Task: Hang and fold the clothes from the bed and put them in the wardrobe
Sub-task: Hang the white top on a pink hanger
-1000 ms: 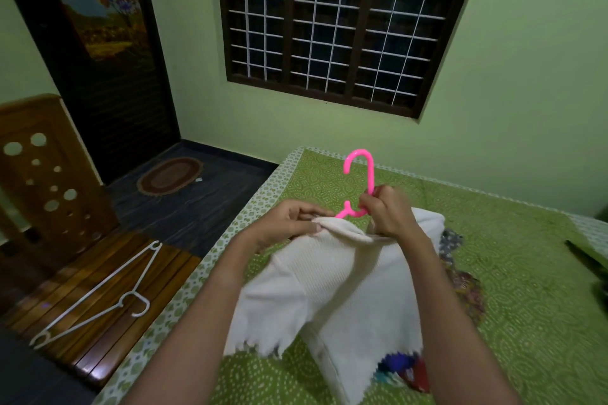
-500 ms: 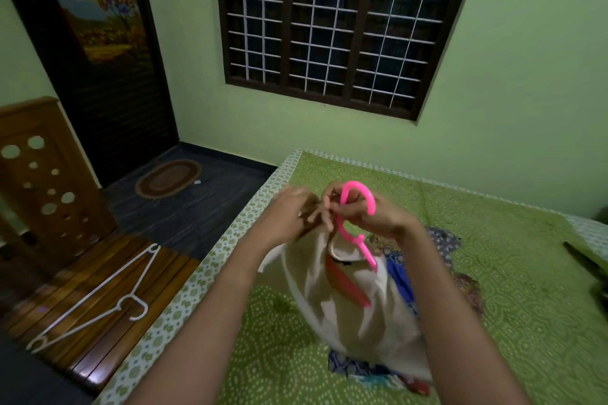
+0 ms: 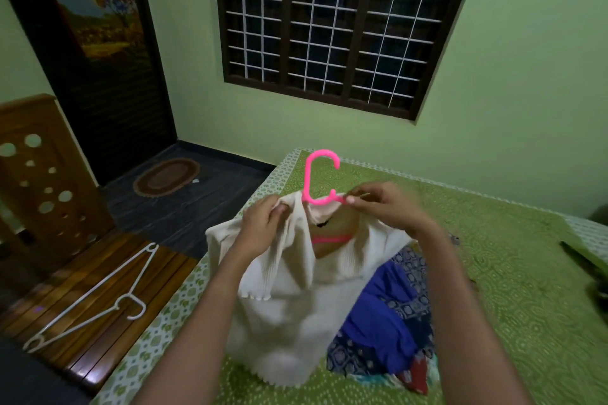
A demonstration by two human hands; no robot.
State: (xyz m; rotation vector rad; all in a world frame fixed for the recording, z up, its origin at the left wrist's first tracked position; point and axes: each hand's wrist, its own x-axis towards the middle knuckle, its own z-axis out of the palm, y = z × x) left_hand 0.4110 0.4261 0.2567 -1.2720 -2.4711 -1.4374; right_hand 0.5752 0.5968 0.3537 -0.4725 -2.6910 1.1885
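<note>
So that the top seats on the hanger, your left hand pinches its near-left shoulder while your right hand grips the hanger's right arm.

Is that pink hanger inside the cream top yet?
Inside: the pink hanger rises through the neckline of the cream top; its bar shows within.

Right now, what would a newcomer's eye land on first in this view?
The bright pink plastic hanger, its hook standing up mid-frame above the green-covered bed, threaded into a cream ribbed knit top. The left hand grips the top's shoulder; the right hand pinches at the hanger's base. At left, a thin white hanger lies on the slatted wooden bench.
</note>
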